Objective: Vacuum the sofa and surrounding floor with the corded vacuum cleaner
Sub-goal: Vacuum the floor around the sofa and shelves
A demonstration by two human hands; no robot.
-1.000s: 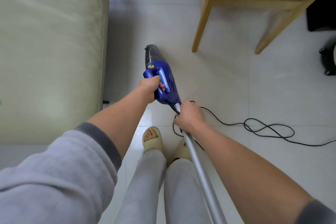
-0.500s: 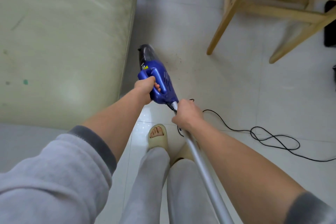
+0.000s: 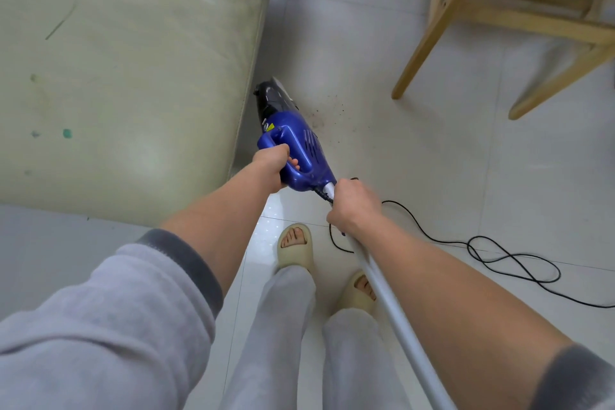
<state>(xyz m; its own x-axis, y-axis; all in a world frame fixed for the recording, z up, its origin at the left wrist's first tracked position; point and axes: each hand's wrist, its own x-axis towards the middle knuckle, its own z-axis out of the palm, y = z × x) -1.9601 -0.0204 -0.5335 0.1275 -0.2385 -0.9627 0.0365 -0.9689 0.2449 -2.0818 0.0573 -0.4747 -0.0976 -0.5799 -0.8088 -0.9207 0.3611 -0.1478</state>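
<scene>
The blue corded vacuum cleaner (image 3: 293,143) points away from me over the white tiled floor (image 3: 416,160), its dark front end beside the sofa's edge. My left hand (image 3: 271,165) grips the blue loop handle. My right hand (image 3: 354,206) grips the grey metal tube (image 3: 396,319) just behind the body; the tube runs back toward me at the lower right. The pale green sofa (image 3: 126,76) fills the upper left and carries a few small marks. Dark crumbs (image 3: 327,110) lie on the tiles just right of the vacuum's front.
The black power cord (image 3: 506,260) trails in loops across the floor to the right. A wooden chair's legs (image 3: 442,20) stand at the upper right. My feet in beige slippers (image 3: 296,251) are below the vacuum, close to the cord.
The view has swung left and forward, so the sofa takes up more of the frame and the crumbs have come into sight. Both hands keep the same hold on the vacuum.
</scene>
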